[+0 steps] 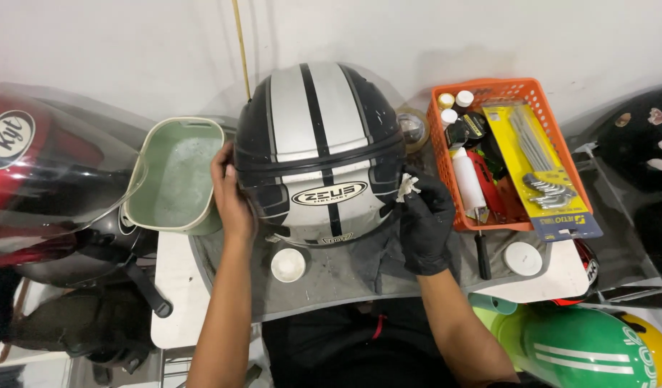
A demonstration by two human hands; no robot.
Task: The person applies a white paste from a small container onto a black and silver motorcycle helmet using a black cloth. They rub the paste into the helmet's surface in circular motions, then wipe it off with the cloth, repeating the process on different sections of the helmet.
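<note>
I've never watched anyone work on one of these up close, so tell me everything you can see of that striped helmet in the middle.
The helmet is glossy black with broad silver-white stripes and an oval badge, its shell speckled with small marks. It sits on a grey mat on the table. The bare left hand steadies its side; the black-gloved right hand presses a small white wad against the other.

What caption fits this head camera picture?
Bare left hand steadies a black-and-silver helmet while the gloved right hand presses a white cloth against it.

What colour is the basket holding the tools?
The basket is orange, a mesh-sided plastic one right of the helmet; the head view shows it.
</note>
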